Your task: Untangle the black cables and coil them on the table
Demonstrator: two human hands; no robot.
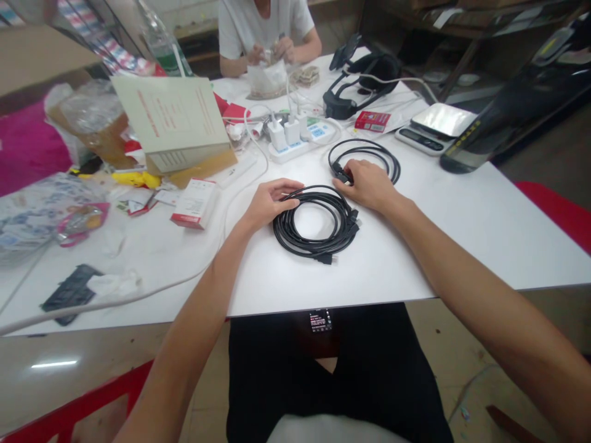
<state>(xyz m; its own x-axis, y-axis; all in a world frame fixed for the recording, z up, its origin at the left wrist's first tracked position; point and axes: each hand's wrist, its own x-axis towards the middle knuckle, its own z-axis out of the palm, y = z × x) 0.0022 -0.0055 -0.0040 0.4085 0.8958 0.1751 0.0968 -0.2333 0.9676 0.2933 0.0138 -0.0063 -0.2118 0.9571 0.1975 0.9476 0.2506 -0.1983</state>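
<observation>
A thick black cable coil (282,235) lies on the white table in front of me, with several plug ends showing at its right and lower edges. My left hand (272,200) rests at the coil's upper left, thumb and fingers curved around its strands. Farther right and back lies a thinner black cable loop (398,165). My right hand (368,183) is over that loop's lower left, its fingers closed on the loop's dark plug end (339,171). Both coils lie flat, close to each other.
A power strip (293,151) with white chargers stands behind the coils. Back right are a kitchen scale (427,132), a dark bottle (480,135) and a black headset (344,101). Boxes (196,203) and bags crowd the left. Across the table a person (268,37) handles a plastic bag.
</observation>
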